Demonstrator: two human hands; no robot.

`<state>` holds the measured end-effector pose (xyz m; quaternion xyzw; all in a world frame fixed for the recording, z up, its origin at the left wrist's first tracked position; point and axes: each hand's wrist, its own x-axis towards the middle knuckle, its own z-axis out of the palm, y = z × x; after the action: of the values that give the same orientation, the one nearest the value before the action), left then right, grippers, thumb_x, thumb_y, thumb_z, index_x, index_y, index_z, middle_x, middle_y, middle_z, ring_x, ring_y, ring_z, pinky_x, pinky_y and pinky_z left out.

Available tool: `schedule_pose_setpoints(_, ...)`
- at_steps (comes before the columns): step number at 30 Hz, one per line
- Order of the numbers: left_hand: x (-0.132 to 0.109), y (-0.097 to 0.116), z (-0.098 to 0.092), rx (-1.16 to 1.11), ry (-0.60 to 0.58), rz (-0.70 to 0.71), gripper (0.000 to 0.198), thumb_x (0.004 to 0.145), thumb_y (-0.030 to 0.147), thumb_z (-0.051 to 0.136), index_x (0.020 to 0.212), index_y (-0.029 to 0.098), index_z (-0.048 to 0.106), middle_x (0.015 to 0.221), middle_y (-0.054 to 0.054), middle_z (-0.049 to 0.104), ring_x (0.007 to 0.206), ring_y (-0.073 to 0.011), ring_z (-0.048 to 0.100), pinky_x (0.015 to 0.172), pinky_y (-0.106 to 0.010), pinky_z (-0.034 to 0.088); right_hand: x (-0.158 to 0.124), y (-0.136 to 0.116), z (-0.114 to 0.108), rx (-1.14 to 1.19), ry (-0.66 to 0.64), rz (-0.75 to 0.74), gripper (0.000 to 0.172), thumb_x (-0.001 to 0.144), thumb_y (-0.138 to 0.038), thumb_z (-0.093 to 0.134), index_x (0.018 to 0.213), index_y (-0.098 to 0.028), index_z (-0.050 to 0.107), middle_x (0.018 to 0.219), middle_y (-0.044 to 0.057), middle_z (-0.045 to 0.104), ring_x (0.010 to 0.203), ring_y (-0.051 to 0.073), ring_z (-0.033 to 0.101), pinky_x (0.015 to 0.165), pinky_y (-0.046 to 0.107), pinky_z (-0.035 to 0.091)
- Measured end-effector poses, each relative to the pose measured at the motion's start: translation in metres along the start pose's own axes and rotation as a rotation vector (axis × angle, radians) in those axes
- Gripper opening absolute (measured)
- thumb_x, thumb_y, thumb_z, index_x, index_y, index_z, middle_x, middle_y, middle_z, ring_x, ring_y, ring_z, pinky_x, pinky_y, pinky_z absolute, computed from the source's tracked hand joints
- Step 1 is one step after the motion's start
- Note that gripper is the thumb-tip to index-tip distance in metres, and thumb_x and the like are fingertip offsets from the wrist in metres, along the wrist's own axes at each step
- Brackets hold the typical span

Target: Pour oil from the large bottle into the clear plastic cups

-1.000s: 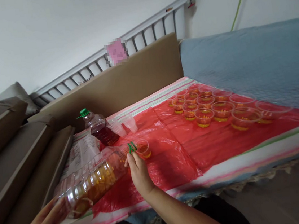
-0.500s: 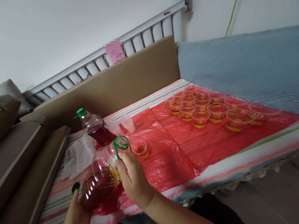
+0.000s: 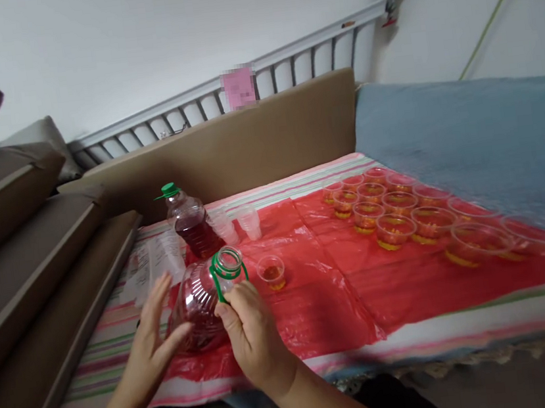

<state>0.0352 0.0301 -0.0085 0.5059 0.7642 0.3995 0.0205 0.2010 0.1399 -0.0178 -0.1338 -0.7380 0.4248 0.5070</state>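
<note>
A clear plastic jug (image 3: 199, 299) with red-brown liquid stands uncapped on the red plastic sheet (image 3: 316, 318), its mouth tipped slightly toward the right. My right hand (image 3: 255, 328) is closed around the jug's green handle at the neck. My left hand (image 3: 155, 344) is beside the jug's left side, fingers spread; whether it touches the jug I cannot tell. Just right of the jug's mouth sits a small clear plastic cup (image 3: 272, 273) with some amber liquid in it.
A second jug (image 3: 196, 226) with a green cap stands behind, beside stacks of clear cups (image 3: 249, 221). Several filled cups (image 3: 395, 230) stand in rows at the right. Brown cushions (image 3: 35, 259) are piled at the left. A brown board (image 3: 245, 141) and a blue backrest (image 3: 472, 133) border the table.
The jug has gone from tilted to nearly upright and rests lower. My left hand has come off its base and opened beside it. The view has shifted left.
</note>
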Motion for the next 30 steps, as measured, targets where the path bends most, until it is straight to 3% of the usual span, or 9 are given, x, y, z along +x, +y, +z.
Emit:
schedule_pose_setpoints(1,0.005,0.008,-0.001,0.076,-0.066,0.135,0.075,0.076,0.047,0.065,0.142,0.027,0.035,0.155,-0.008,0.03,0.143,-0.0311,0.02,0.116,-0.049,0.017,-0.001,-0.001,0.001,-0.017,-0.022,-0.032,0.023,0.096,-0.024,0.037,0.075,-0.022,0.047,0.076,0.003,0.054,0.079,0.019,0.05,0.074,0.033,0.041)
schedule_pose_setpoints(3,0.014,0.018,0.002,0.185,-0.129,0.265,0.079,0.077,0.046,0.066,0.144,0.027,0.029,0.154,-0.011,0.031,0.142,-0.0322,0.021,0.114,-0.054,0.02,0.0,-0.003,0.002,-0.036,-0.054,-0.095,0.023,0.095,-0.024,0.038,0.076,-0.021,0.05,0.075,0.003,0.054,0.078,0.019,0.05,0.075,0.034,0.042)
schedule_pose_setpoints(8,0.019,0.011,0.013,0.275,-0.052,0.302,0.084,0.076,0.049,0.067,0.145,0.029,0.024,0.147,-0.014,0.038,0.137,-0.0323,0.033,0.109,-0.058,0.03,0.012,0.006,-0.018,-0.065,0.006,-0.16,0.019,0.094,-0.025,0.044,0.092,-0.02,0.062,0.094,0.006,0.061,0.093,0.019,0.054,0.086,0.035,0.044)
schedule_pose_setpoints(12,0.017,0.008,0.016,0.283,-0.033,0.324,0.084,0.075,0.049,0.068,0.144,0.027,0.025,0.147,-0.015,0.039,0.137,-0.0321,0.034,0.109,-0.057,0.032,0.018,0.047,-0.044,-0.373,0.095,0.102,0.021,0.089,-0.018,0.048,0.1,-0.019,0.067,0.102,0.01,0.062,0.099,0.023,0.056,0.09,0.039,0.044)
schedule_pose_setpoints(15,0.018,0.01,0.018,0.279,-0.023,0.331,0.082,0.076,0.05,0.067,0.143,0.026,0.027,0.146,-0.016,0.04,0.137,-0.0327,0.035,0.108,-0.057,0.034,0.011,0.084,-0.057,-0.638,-0.017,0.362,0.028,0.082,-0.013,0.055,0.107,-0.017,0.068,0.112,0.016,0.061,0.106,0.03,0.057,0.092,0.043,0.043)
schedule_pose_setpoints(17,0.019,0.01,0.018,0.272,-0.008,0.324,0.081,0.076,0.05,0.067,0.143,0.026,0.028,0.146,-0.016,0.041,0.136,-0.0331,0.035,0.108,-0.057,0.034,0.004,0.102,-0.06,-0.689,-0.131,0.467,0.032,0.081,-0.011,0.057,0.111,-0.016,0.068,0.112,0.017,0.062,0.106,0.031,0.058,0.091,0.041,0.044)
schedule_pose_setpoints(20,0.019,0.005,0.016,0.251,0.003,0.31,0.08,0.075,0.05,0.067,0.142,0.027,0.029,0.146,-0.015,0.042,0.136,-0.0337,0.036,0.108,-0.057,0.034,-0.006,0.112,-0.058,-0.654,-0.222,0.502,0.031,0.081,-0.009,0.057,0.109,-0.015,0.068,0.104,0.016,0.066,0.099,0.027,0.062,0.086,0.034,0.045)
schedule_pose_setpoints(25,0.018,-0.01,0.011,0.22,0.041,0.277,0.08,0.075,0.054,0.064,0.142,0.031,0.029,0.145,-0.012,0.042,0.133,-0.0359,0.04,0.108,-0.058,0.033,-0.008,0.106,-0.059,-0.69,-0.172,0.488,0.015,0.082,-0.012,0.059,0.088,-0.019,0.071,0.089,0.007,0.069,0.085,0.019,0.064,0.075,0.024,0.044)
schedule_pose_setpoints(30,0.026,-0.031,0.006,0.253,0.02,0.219,0.078,0.075,0.059,0.06,0.142,0.038,0.027,0.144,-0.006,0.043,0.129,-0.0342,0.045,0.107,-0.057,0.036,-0.004,0.098,-0.096,-0.766,-0.054,0.496,0.012,0.083,-0.015,0.06,0.084,-0.023,0.07,0.087,0.002,0.068,0.082,0.015,0.063,0.071,0.02,0.042)
